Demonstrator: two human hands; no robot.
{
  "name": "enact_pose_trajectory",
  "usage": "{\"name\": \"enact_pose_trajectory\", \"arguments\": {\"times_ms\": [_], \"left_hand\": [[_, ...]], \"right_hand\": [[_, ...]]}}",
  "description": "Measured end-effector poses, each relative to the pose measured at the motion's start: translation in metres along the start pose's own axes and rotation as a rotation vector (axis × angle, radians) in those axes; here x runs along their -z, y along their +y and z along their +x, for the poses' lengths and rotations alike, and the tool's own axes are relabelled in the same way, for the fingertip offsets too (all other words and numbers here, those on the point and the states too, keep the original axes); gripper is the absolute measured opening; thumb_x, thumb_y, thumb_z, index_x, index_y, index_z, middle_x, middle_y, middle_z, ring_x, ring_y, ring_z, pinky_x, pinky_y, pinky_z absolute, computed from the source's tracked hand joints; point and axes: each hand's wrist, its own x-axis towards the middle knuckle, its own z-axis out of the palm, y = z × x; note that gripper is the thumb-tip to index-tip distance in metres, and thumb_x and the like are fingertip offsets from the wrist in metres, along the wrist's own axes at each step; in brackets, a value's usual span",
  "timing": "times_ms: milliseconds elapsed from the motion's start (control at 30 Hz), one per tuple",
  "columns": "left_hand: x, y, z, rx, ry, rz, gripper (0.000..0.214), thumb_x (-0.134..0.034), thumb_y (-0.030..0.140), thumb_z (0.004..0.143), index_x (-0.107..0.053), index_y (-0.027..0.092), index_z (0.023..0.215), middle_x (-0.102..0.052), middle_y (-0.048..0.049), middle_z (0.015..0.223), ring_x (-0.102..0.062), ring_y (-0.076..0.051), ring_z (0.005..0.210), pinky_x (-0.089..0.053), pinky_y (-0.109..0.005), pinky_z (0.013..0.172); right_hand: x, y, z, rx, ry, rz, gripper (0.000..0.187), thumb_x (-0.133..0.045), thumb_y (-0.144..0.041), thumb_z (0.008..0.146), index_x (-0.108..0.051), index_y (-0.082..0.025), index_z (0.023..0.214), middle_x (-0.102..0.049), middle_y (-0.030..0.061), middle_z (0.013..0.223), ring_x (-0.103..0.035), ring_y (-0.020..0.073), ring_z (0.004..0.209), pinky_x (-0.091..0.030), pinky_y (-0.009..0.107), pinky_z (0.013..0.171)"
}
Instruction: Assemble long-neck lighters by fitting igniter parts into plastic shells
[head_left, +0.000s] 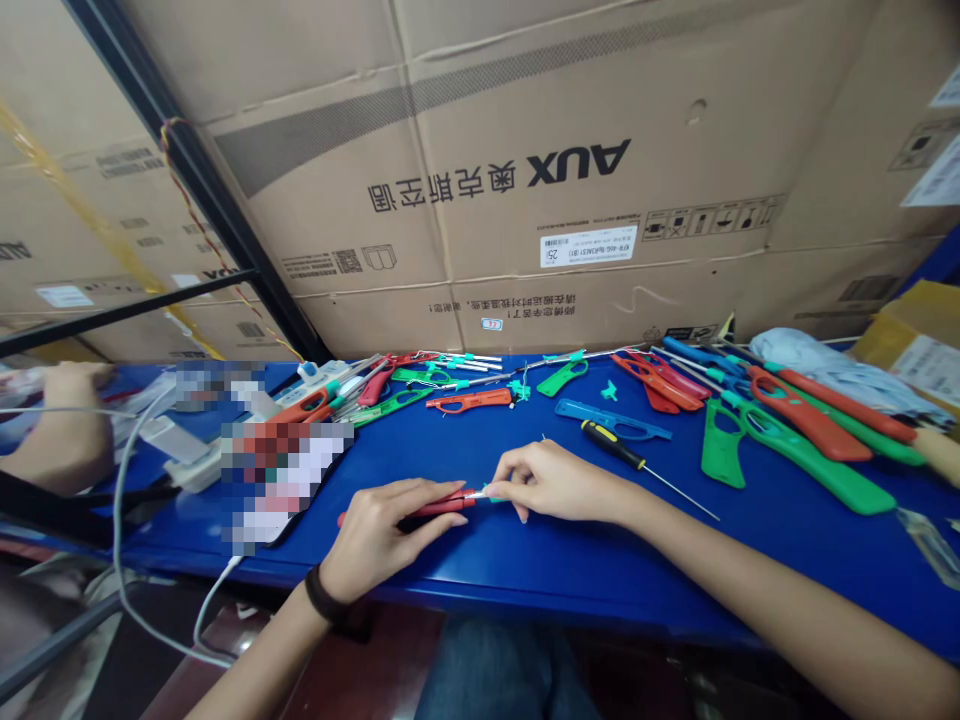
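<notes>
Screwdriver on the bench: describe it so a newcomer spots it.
On the blue table below the AUX carton, look just right of the right hand pinching the red lighter. The screwdriver lies slanted there, the only black-and-yellow handle with a thin steel shaft among coloured plastic lighter shells.

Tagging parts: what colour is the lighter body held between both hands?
Red lighter body, teal tip at the right hand; head view shows it best.

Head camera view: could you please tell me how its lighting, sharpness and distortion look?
In the head view, lighting is even, with only soft shadows under the left hand and right hand pinching the red lighter; wide-angle distortion bows the cardboard box edges and the blue table front; pixelated patches mask things at left; the centre is sharp, the corners smeared.
</notes>
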Motion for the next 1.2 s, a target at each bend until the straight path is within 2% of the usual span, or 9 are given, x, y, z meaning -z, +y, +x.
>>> {"name": "enact_pose_trajectory", "arguments": {"times_ms": [167, 300, 467, 733, 867, 1067, 1200], "left_hand": [[-0.005, 0.008, 0.004, -0.036, 0.02, 0.058, 0.021, -0.057, 0.033, 0.088, -0.068, 0.022, 0.102, -0.073, -0.003, 0.093, -0.069, -0.015, 0.081, -0.055, -0.022, 0.073], [-0.012, 0.011, 0.0, -0.098, 0.092, 0.096, 0.019, -0.055, 0.026, 0.089, -0.065, 0.02, 0.103, -0.072, -0.0051, 0.091, -0.069, -0.016, 0.079, -0.055, -0.024, 0.071], [-0.016, 0.012, -0.002, -0.176, 0.127, 0.098, 0.02, -0.056, 0.017, 0.088, -0.062, 0.018, 0.106, -0.072, -0.0059, 0.091, -0.067, -0.017, 0.077, -0.055, -0.026, 0.07], [-0.012, 0.008, -0.002, -0.187, 0.09, 0.118, 0.019, -0.058, 0.021, 0.088, -0.062, 0.018, 0.106, -0.071, -0.005, 0.091, -0.066, -0.015, 0.076, -0.053, -0.024, 0.068], [-0.012, 0.008, -0.004, -0.215, 0.132, 0.161, 0.019, -0.057, 0.02, 0.088, -0.062, 0.017, 0.107, -0.071, -0.0045, 0.089, -0.066, -0.013, 0.075, -0.053, -0.023, 0.067], [-0.014, 0.01, -0.004, -0.236, 0.137, 0.182, 0.018, -0.054, 0.021, 0.09, -0.062, 0.018, 0.105, -0.071, -0.0053, 0.089, -0.067, -0.014, 0.074, -0.054, -0.025, 0.068], [-0.015, 0.011, -0.003, -0.235, 0.135, 0.159, 0.017, -0.055, 0.019, 0.089, -0.063, 0.017, 0.104, -0.071, -0.0053, 0.089, -0.066, -0.014, 0.073, -0.055, -0.026, 0.069]], "right_hand": [[0.0, -0.001, 0.0, 0.026, 0.028, -0.042, 0.041, -0.05, -0.053, 0.086, -0.066, -0.015, 0.082, -0.067, 0.0013, 0.057, -0.058, 0.0114, 0.051, -0.04, 0.021, 0.056], [0.0, 0.001, -0.001, 0.011, -0.017, -0.02, 0.043, -0.052, -0.055, 0.085, -0.066, -0.015, 0.084, -0.067, 0.0014, 0.057, -0.059, 0.0126, 0.053, -0.041, 0.021, 0.056], [0.0, 0.005, 0.0, 0.0, -0.047, 0.011, 0.044, -0.051, -0.056, 0.084, -0.067, -0.015, 0.082, -0.066, 0.0006, 0.056, -0.059, 0.0125, 0.054, -0.041, 0.021, 0.056], [-0.008, 0.008, 0.002, 0.024, -0.028, 0.04, 0.042, -0.052, -0.056, 0.084, -0.066, -0.015, 0.083, -0.064, 0.0001, 0.056, -0.057, 0.0123, 0.053, -0.04, 0.021, 0.053], [-0.012, 0.005, 0.003, 0.034, -0.003, 0.054, 0.042, -0.05, -0.054, 0.086, -0.065, -0.016, 0.083, -0.062, -0.0004, 0.056, -0.056, 0.0117, 0.053, -0.039, 0.02, 0.053], [-0.012, 0.008, 0.003, 0.059, -0.063, 0.094, 0.041, -0.051, -0.055, 0.085, -0.063, -0.016, 0.078, -0.061, -0.0018, 0.053, -0.056, 0.0116, 0.053, -0.04, 0.02, 0.056], [-0.013, 0.009, 0.004, 0.018, -0.089, 0.145, 0.042, -0.051, -0.056, 0.085, -0.06, -0.016, 0.076, -0.06, -0.0023, 0.051, -0.052, 0.01, 0.049, -0.037, 0.019, 0.051]]}}
